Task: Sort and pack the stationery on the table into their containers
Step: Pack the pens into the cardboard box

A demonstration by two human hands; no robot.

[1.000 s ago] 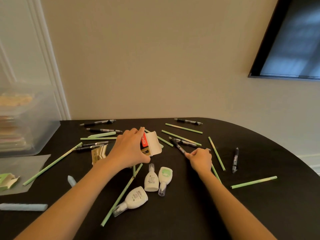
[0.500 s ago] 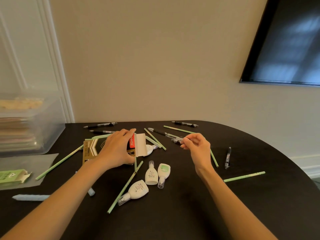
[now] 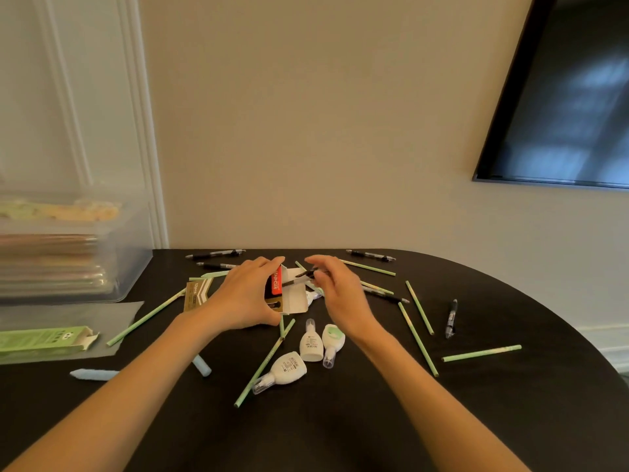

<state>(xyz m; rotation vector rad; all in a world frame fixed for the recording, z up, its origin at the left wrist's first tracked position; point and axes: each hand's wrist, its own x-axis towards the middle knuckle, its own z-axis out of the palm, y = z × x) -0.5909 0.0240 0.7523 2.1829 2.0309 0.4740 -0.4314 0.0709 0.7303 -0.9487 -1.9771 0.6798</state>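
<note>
Black worktop [image 3: 374,420] against a beige wall [image 3: 306,131]: left hand [image 3: 246,296] grips the open pen carton [image 3: 275,284]; right hand [image 3: 340,294] pinches a black pen [image 3: 302,275] beside its flap.

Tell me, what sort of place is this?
Most likely a room in a home, perhaps a living or dining room: a dark rounded table stands against a plain wall, a flat black screen hangs on it, and a clear storage box sits at the left.
</note>
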